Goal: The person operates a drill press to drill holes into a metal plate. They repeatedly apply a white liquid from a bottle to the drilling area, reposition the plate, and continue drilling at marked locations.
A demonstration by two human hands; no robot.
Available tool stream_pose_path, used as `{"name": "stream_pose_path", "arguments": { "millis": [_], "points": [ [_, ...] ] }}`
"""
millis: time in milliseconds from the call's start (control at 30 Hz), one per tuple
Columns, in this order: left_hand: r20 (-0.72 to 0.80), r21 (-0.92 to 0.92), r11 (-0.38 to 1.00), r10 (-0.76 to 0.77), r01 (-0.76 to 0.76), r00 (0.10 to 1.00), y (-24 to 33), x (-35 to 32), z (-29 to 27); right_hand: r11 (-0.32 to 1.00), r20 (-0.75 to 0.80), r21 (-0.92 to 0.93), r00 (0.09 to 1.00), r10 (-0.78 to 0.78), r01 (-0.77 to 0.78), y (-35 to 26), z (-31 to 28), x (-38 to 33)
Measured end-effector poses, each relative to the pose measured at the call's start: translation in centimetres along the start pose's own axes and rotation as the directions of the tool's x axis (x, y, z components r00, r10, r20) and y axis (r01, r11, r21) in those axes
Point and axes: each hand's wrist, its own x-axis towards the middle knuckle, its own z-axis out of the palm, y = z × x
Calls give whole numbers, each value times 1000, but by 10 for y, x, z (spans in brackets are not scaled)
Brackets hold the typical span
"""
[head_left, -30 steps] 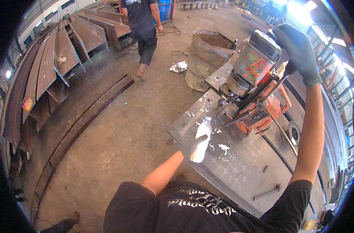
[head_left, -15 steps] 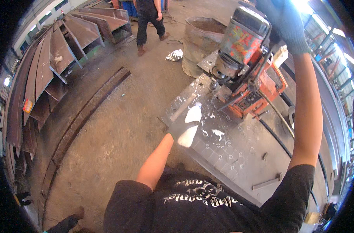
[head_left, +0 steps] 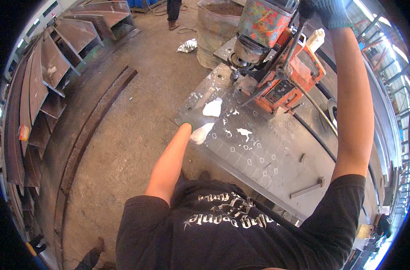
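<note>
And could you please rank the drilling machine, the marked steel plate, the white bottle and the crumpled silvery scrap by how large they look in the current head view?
Largest to smallest:
Marked steel plate
Drilling machine, cut off by the top edge
White bottle, partly covered by the left hand
Crumpled silvery scrap

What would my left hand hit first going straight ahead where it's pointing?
Likely the magnetic drill, though your left hand, around the white bottle, might touch the steel plate first; its height is unclear.
</note>
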Motion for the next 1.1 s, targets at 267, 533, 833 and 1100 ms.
{"name": "stream_pose_path", "arguments": {
  "millis": [267,533,833,1100],
  "points": [
    [-151,-175,984,-12,-15,988,3,-8,16,999,-34,-44,999,-1,-1,3,5,7],
    [-276,-306,909,200,-283,940,-34,32,59,979,-26,-173,994,107,-109,-22,-10,0],
    [-313,-261,942,126,-213,941,5,-13,57,995,117,-95,993,-1,12,-17,-9,10],
    [-413,-331,862,234,-385,880,48,-57,84,938,297,-248,941,-164,242,30,-3,28]
  ]
}}
